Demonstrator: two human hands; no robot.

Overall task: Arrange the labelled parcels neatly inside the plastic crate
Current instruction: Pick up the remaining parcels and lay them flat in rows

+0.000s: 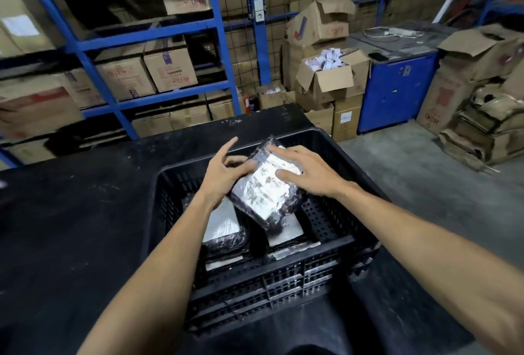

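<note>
A black perforated plastic crate (pixel 283 272) stands on a black table. Over its middle a dark shrink-wrapped parcel with a white label (pixel 262 189) is held tilted. My left hand (pixel 224 174) grips the parcel's left edge, with the forefinger sticking out. On the parcel's upper right side lies my right hand (pixel 307 170), fingers spread flat on the label. Lower in the crate lie two more labelled parcels, one at the left (pixel 222 225) and one at the right (pixel 289 230), with others stacked beneath them.
The black table (pixel 71 227) runs left and back from the crate. Blue shelving (pixel 158 30) with cardboard boxes stands behind. Open cartons (pixel 331 77), a blue cabinet (pixel 397 91) and flattened cardboard (pixel 487 128) sit at the right on a grey concrete floor.
</note>
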